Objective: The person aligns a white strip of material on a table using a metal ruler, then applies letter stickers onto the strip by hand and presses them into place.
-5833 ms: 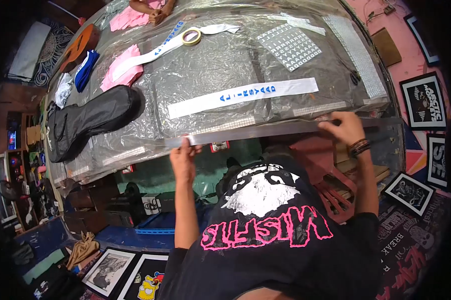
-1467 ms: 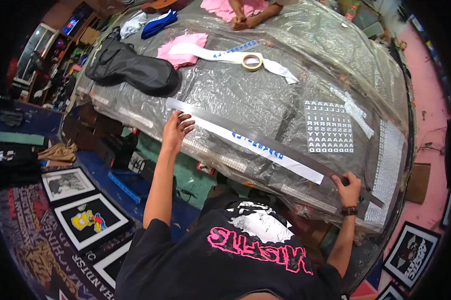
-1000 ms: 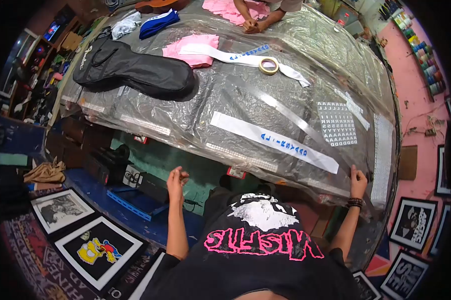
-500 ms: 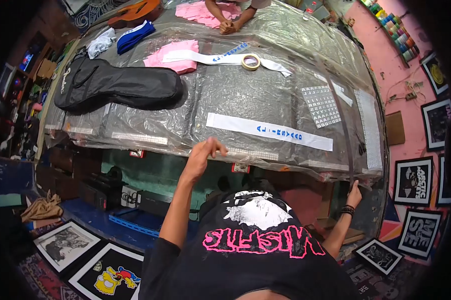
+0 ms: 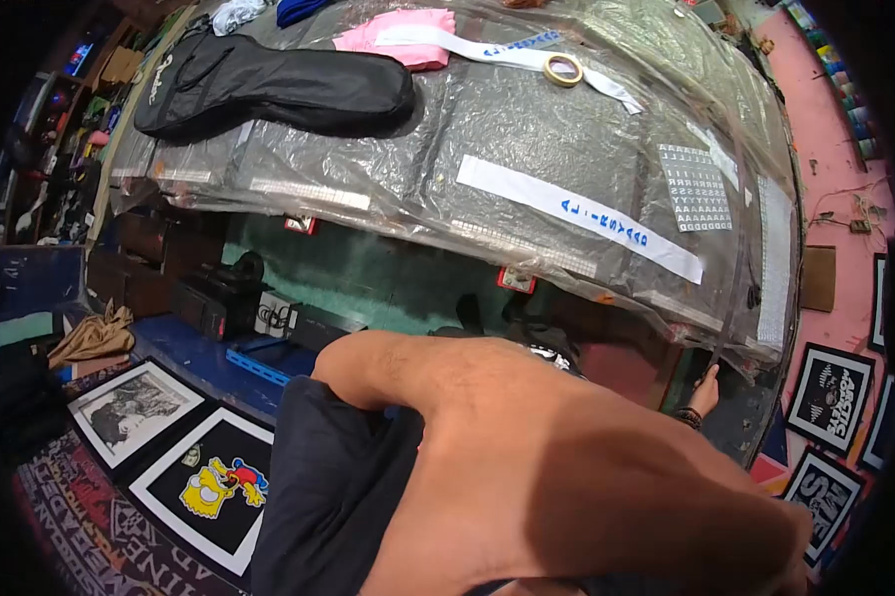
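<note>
My left arm crosses the lower view, very close to the camera. Its hand (image 5: 765, 536) is at the lower right in shadow, with the fingers not distinguishable. At the right table corner, my right hand (image 5: 703, 394) is closed at the lower end of a long dark strip (image 5: 729, 323) that runs over the table's edge. Left of the strip lies a white band (image 5: 507, 186) with blue letters "AL-IRSYAAD". A sheet of cut letters (image 5: 693, 189) lies behind the band's right end. Farther back, a roll of tape (image 5: 562, 70) rests on another white lettered band (image 5: 467, 47).
A black guitar bag (image 5: 298, 87) and pink cloth (image 5: 417, 25) lie on the plastic-covered table (image 5: 527, 124). Framed prints lean at the lower left (image 5: 135, 412) and right (image 5: 832, 397). Equipment boxes (image 5: 219, 298) stand below the table.
My left hand has left the table's front edge and swung up close across the view to the lower right. My right hand stays at the corner. The view has tilted down.
</note>
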Tool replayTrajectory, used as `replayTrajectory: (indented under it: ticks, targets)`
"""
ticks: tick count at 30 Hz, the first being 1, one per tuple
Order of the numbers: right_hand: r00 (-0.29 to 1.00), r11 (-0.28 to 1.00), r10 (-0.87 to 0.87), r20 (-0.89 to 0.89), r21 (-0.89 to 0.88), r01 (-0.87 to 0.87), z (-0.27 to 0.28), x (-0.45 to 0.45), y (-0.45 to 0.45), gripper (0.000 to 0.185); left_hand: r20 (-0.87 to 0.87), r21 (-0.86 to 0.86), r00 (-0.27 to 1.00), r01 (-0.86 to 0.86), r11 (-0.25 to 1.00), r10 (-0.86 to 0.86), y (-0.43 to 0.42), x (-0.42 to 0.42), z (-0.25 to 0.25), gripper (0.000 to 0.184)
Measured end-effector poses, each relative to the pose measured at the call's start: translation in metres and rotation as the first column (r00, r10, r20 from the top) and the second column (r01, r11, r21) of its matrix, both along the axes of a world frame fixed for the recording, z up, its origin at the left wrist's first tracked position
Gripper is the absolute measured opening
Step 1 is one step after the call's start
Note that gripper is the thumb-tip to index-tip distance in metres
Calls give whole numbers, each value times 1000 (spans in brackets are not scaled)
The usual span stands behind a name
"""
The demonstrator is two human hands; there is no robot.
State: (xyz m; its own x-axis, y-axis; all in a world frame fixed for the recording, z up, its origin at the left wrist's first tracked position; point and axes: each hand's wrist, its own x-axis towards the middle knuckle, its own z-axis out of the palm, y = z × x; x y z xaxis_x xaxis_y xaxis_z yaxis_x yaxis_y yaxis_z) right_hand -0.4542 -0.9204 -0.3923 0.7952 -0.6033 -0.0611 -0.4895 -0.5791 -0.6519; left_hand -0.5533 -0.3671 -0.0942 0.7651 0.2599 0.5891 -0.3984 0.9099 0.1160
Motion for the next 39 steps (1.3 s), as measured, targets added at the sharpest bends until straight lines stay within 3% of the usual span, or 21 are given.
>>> replayTrajectory:
  ticks: [9,15,17,18,19,21,22,25,26,27,29,33,36,38,39]
  targets:
    - [998,989,29,54,142,-37,5,-10,3,58,337,185,936,-175,967,105,-13,10,16,68]
    - [989,956,-72,132,293,30,11,-17,12,50,668,350,744,-321,880,6,-33,36,54,76]
    - [982,959,-74,173,284,23,12,-17,0,45,232,49,927,-313,949,294,-100,-8,32,94]
    - [974,952,-50,223,304,-21,13,-16,-3,44,239,251,898,-424,870,369,-111,-27,20,93]
    - [975,938,-81,206,346,5,14,-14,-8,44,216,284,907,-412,866,361,-114,-25,18,93]
    - [972,932,-141,186,355,67,19,-11,-10,44,425,189,878,-325,927,221,-121,-7,18,85]
    - [973,926,-132,190,375,53,20,-10,-14,45,145,-48,888,-434,900,436,-144,-17,33,71]
    - [963,912,-163,215,405,64,31,-10,-6,42,52,-88,922,-380,921,385,-161,-14,48,60]
    - [963,905,-172,209,418,72,31,-11,-10,42,165,-29,901,-403,915,402,-158,-3,47,60]
    - [965,898,-162,206,437,57,33,-11,-13,42,170,-18,905,-392,920,390,-168,-1,47,60]
    - [965,889,-171,197,453,65,37,-14,-22,42,48,-18,956,-287,958,288,-195,0,47,51]
    - [956,893,-201,213,442,89,63,-11,-16,42,61,50,977,-206,977,203,-251,7,41,39]
    - [951,876,-160,263,483,14,47,-10,-53,39,15,59,987,-160,985,160,-283,14,43,32]
    - [937,842,-177,301,539,-14,43,-10,-68,37,76,127,996,45,991,-55,-291,22,45,35]
    - [938,840,-179,297,542,-11,43,-12,-75,37,72,130,996,46,990,-56,-301,20,41,35]
